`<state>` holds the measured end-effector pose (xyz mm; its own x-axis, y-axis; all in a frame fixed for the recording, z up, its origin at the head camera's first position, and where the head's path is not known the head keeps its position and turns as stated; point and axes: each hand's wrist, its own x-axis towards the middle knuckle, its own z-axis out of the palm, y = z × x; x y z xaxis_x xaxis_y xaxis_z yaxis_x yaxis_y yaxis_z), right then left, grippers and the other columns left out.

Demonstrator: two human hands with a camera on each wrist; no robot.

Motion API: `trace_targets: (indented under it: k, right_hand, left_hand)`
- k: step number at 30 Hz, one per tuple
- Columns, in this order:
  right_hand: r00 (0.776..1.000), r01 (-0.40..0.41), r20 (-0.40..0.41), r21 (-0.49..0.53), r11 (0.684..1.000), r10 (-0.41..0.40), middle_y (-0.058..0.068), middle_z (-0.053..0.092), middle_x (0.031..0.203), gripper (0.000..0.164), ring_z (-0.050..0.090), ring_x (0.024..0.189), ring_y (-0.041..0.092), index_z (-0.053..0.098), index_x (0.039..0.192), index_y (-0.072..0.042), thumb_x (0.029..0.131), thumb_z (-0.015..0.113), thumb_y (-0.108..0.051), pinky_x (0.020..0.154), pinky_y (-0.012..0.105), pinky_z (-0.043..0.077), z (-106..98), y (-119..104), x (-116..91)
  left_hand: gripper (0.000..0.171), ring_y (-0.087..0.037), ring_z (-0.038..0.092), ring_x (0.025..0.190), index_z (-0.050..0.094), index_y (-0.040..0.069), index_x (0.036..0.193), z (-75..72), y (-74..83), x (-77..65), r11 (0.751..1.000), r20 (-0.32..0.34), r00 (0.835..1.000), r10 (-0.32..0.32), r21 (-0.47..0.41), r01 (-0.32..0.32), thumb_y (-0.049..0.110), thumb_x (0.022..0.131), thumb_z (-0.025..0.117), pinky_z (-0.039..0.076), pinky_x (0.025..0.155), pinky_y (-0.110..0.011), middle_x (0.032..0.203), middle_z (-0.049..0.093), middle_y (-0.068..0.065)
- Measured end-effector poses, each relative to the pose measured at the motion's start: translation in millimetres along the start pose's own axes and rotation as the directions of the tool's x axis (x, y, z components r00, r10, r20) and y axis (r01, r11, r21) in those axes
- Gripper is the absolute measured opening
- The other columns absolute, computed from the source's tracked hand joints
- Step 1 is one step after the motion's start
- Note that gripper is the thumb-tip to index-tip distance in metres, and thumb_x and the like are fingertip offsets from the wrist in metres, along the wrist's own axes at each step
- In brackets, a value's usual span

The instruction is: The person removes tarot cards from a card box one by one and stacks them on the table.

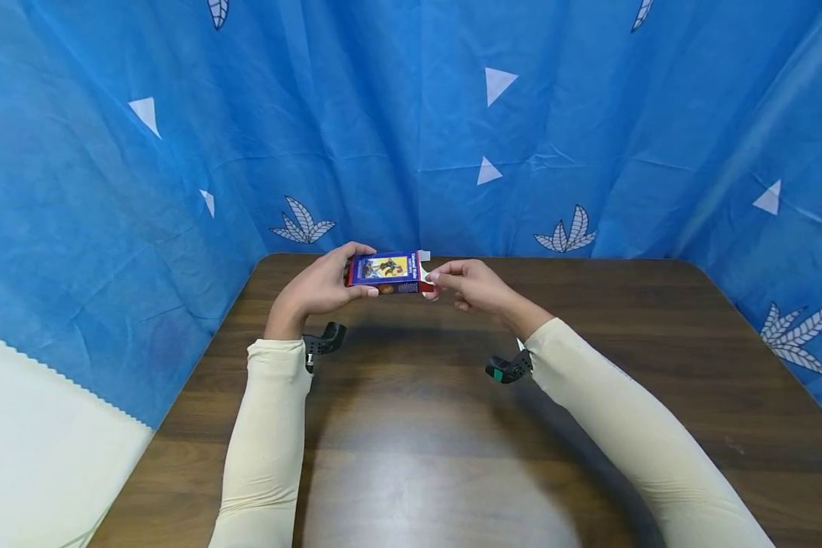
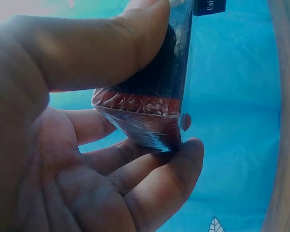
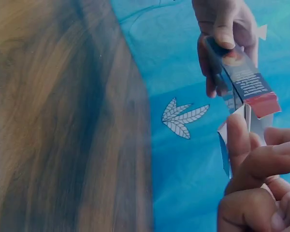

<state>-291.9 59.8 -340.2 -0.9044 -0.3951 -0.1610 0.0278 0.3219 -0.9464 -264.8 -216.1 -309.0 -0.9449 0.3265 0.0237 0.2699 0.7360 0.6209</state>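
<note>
Box (blue, with a yellow picture on its upper face) is held up over the counter, its right end open and a red flap jutting out. The left hand grips its left end, thumb on the near side and fingers on the far side. The right hand has its thumb and forefinger at the open end; whether that grip is clamped on anything, I cannot tell. Far behind hangs a blue curtain.
</note>
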Motion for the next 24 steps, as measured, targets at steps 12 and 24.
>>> trace_targets:
  k: [12, 24]
  right_hand:
    - [0.994, -0.070, 0.076, -0.030, 0.997, 0.072, 0.002, 0.065, 0.079, 0.026, 0.034, 0.044, 0.007, 0.066, 0.103, 0.001, 0.100, 0.053, -0.022, 0.041, 0.021, 0.024, 11, -9, 8]
    - [0.995, -0.082, 0.044, -0.068, 0.994, 0.085, 0.001, 0.065, 0.079, 0.030, 0.035, 0.047, 0.009, 0.069, 0.109, -0.003, 0.098, 0.059, -0.029, 0.044, 0.022, 0.026, 3, -8, 3]
  left_hand:
    - [0.070, -0.031, 0.053, 0.116, 0.042, 0.013, 0.142, 0.9, 2.8, 0.4, 1.000, -0.003, 1.000, 0.014, 0.018, -0.014, 0.032, 0.085, 0.077, 0.046, 0.104, -0.049, 0.136, 0.051, -0.014]
    - [0.070, -0.032, 0.052, 0.118, 0.040, 0.013, 0.144, -2.0, -0.3, -3.1, 1.000, 0.001, 1.000, -0.007, 0.007, 0.007, 0.032, 0.087, 0.076, 0.046, 0.104, -0.049, 0.138, 0.049, -0.015]
